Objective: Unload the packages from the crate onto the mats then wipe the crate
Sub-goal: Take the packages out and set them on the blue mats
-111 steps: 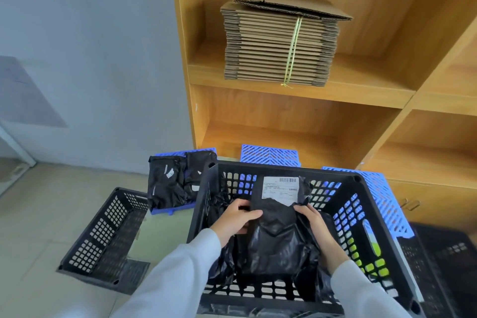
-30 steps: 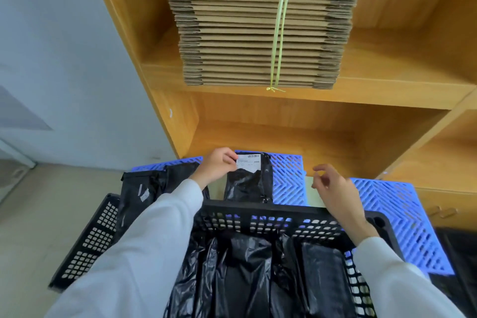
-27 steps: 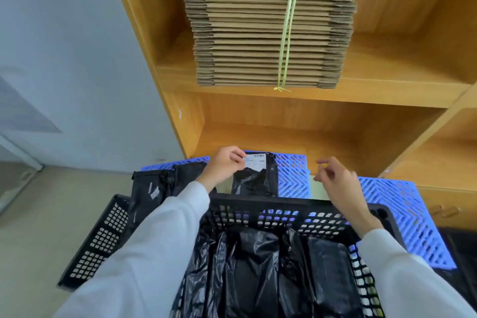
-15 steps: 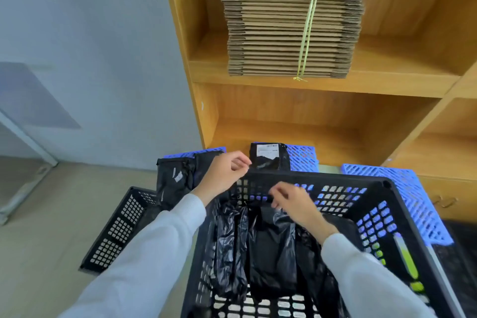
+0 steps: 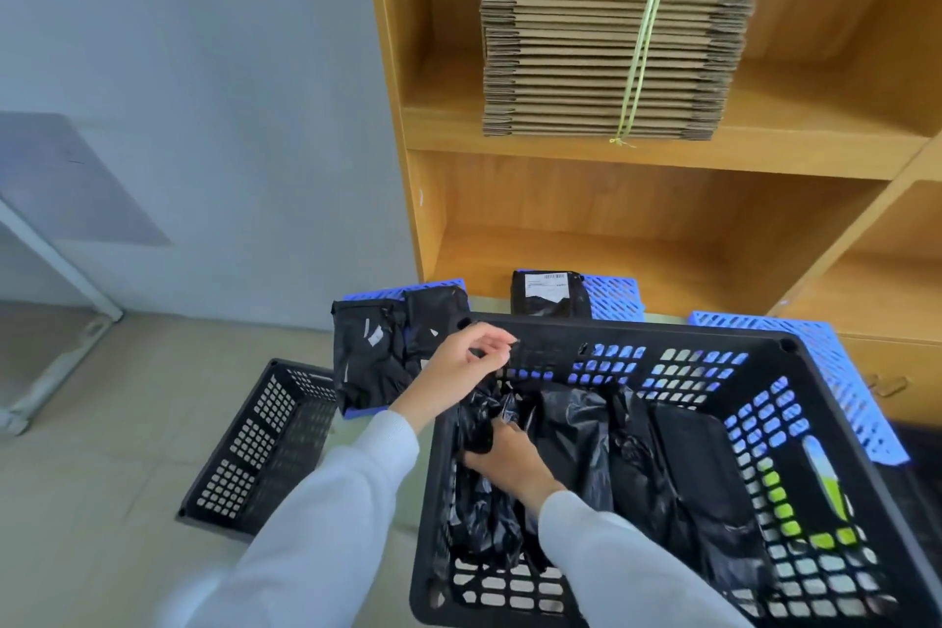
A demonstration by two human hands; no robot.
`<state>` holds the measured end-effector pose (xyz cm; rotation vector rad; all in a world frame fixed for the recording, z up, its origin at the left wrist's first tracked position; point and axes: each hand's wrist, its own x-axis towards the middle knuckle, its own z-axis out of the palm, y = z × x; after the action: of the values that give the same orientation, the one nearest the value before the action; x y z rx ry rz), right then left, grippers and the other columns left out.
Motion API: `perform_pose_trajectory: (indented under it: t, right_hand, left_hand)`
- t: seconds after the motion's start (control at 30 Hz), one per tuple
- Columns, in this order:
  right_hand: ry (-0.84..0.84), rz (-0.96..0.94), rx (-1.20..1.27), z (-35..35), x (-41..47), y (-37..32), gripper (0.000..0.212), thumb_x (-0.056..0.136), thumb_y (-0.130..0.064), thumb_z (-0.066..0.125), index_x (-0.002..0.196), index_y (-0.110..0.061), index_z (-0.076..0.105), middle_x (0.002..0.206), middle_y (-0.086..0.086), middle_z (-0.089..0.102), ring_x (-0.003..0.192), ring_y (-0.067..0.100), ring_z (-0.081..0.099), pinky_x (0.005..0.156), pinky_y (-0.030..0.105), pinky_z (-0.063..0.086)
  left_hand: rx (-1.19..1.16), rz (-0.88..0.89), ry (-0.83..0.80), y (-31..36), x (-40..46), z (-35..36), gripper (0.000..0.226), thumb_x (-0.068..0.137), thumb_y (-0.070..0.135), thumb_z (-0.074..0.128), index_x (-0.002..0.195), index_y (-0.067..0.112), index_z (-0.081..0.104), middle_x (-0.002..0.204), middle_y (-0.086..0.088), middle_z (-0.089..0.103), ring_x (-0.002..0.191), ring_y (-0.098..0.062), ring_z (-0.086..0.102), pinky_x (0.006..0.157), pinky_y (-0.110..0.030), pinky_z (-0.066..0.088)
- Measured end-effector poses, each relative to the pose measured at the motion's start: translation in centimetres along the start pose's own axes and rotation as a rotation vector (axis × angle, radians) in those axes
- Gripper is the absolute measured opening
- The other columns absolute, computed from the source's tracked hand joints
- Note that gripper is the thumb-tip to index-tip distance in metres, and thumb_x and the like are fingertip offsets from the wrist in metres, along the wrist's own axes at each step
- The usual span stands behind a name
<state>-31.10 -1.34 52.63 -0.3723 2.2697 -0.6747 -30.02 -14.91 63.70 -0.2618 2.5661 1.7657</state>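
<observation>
Black plastic crate (image 5: 678, 337) is only partly unloaded. Several black bagged packages (image 5: 637, 449) stand packed inside it, from the left wall across to the middle. Already out: two packages (image 5: 377, 357) lying on the left blue mat (image 5: 408, 293), plus one labelled package (image 5: 548, 293) standing on the middle mat (image 5: 614, 296). The right mat (image 5: 836, 362) looks bare where visible. Right hand (image 5: 509, 459) is down inside the crate at its left side, fingers curled into the crinkled bag of the leftmost package (image 5: 479, 428); reads as a grab, though the finger contact is partly hidden by the bag. Left hand (image 5: 459, 372) hovers by the crate's far-left corner, fingers loosely bent, holding nothing. So the unload step is maybe a third done, judging by count. Wipe step not started, and no cloth is visible. A second black crate (image 5: 265, 439) sits on the floor to the left. Bundled flat cardboard (image 5: 606, 51) is on the wooden shelf (image 5: 662, 158) above.
</observation>
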Motion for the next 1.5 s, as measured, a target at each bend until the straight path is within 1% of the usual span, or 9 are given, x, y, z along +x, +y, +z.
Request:
perform_pose_trajectory:
  t: [0.1, 0.33, 0.5, 0.67, 0.93, 1.0, 1.17, 1.33, 1.5]
  right_hand:
    - [0.085, 0.049, -0.015, 1.2, 0.3, -0.3, 0.058, 0.085, -0.044, 0.073, 0.127, -0.008, 0.056, 0.129, 0.011, 0.058, 0.119, 0.031, 0.058, 0.098, 0.037, 0.052]
    - [0.190, 0.134, 0.086, 1.0, 0.6, 1.7, 0.016, 0.084, -0.017, 0.061, 0.097, -0.007, 0.061, 0.103, 0.012, 0.064, 0.095, 0.033, 0.064, 0.079, 0.039, 0.057]
    - [0.121, 0.042, 0.268, -0.6, 1.0, 3.9, 0.016, 0.095, -0.015, 0.057, 0.107, -0.009, 0.065, 0.101, 0.008, 0.072, 0.085, 0.023, 0.069, 0.065, 0.028, 0.057]
    - [-0.023, 0.008, 0.606, -2.0, 0.6, 5.2, 0.025, 0.097, -0.014, 0.057, 0.120, -0.015, 0.068, 0.106, 0.001, 0.078, 0.097, 0.022, 0.075, 0.094, 0.048, 0.058]
    - [-0.107, 0.016, 0.905, -8.3, -3.2, 6.3, 0.028, 0.099, -0.011, 0.057, 0.125, -0.010, 0.066, 0.114, 0.011, 0.075, 0.107, 0.031, 0.072, 0.103, 0.055, 0.051]
    - [-0.093, -0.009, 0.941, -10.1, -4.2, 7.0, 0.029, 0.099, -0.008, 0.055, 0.126, -0.007, 0.065, 0.115, 0.013, 0.075, 0.107, 0.032, 0.072, 0.100, 0.050, 0.054]
    - [-0.080, -0.027, 1.013, -14.7, -7.2, 9.0, 0.026, 0.100, -0.009, 0.053, 0.122, -0.009, 0.068, 0.112, 0.015, 0.076, 0.098, 0.032, 0.074, 0.074, 0.035, 0.058]
    - [-0.051, -0.033, 1.058, -17.0, -8.6, 11.3, 0.027, 0.100, -0.007, 0.053, 0.124, -0.007, 0.066, 0.111, 0.016, 0.076, 0.095, 0.033, 0.075, 0.075, 0.037, 0.057]
    - [-0.003, -0.018, 1.114, -18.0, -9.4, 12.3, 0.023, 0.097, -0.011, 0.059, 0.120, -0.015, 0.062, 0.100, 0.012, 0.078, 0.090, 0.034, 0.074, 0.083, 0.044, 0.057]
  left_hand:
    - [-0.037, -0.014, 0.010, -0.1, -0.1, -0.5, 0.020, 0.101, 0.023, 0.060, 0.118, 0.027, 0.070, 0.115, 0.012, 0.070, 0.106, 0.005, 0.062, 0.092, -0.014, 0.046]
    - [-0.040, 0.014, 0.021, -0.7, 0.0, 0.0, 0.020, 0.101, 0.023, 0.060, 0.118, 0.029, 0.069, 0.115, 0.013, 0.069, 0.107, 0.003, 0.062, 0.091, -0.013, 0.047]
    - [-0.021, 0.029, 0.035, -0.9, 0.0, 0.1, 0.019, 0.101, 0.023, 0.060, 0.118, 0.028, 0.068, 0.115, 0.014, 0.069, 0.108, 0.004, 0.061, 0.090, -0.007, 0.045]
    - [0.016, 0.044, 0.059, -0.8, -0.1, 0.4, 0.019, 0.101, 0.021, 0.060, 0.115, 0.028, 0.069, 0.113, 0.013, 0.071, 0.109, 0.003, 0.061, 0.093, -0.012, 0.045]
    - [-0.070, -0.055, 0.148, 1.3, -0.2, 2.5, 0.015, 0.101, 0.022, 0.061, 0.109, 0.025, 0.073, 0.105, 0.012, 0.075, 0.106, -0.002, 0.067, 0.094, -0.023, 0.050]
    - [-0.198, -0.110, 0.161, 1.8, -0.4, 3.4, 0.015, 0.101, 0.021, 0.061, 0.110, 0.021, 0.073, 0.106, 0.008, 0.076, 0.106, -0.008, 0.069, 0.094, -0.028, 0.055]
    - [-0.084, -0.344, 0.163, 0.7, -0.4, 6.7, 0.024, 0.095, 0.026, 0.069, 0.119, 0.023, 0.066, 0.123, 0.003, 0.066, 0.111, -0.013, 0.063, 0.091, -0.027, 0.048]
    - [-0.265, -0.611, 0.074, 0.6, -1.3, 9.8, 0.053, 0.092, 0.046, 0.072, 0.135, 0.027, 0.047, 0.128, 0.002, 0.058, 0.114, -0.017, 0.060, 0.090, -0.034, 0.050]
    - [-0.485, -0.571, 0.099, 0.4, -1.4, 11.6, 0.051, 0.092, 0.037, 0.075, 0.135, 0.023, 0.052, 0.121, -0.004, 0.070, 0.109, -0.022, 0.070, 0.093, -0.045, 0.060]
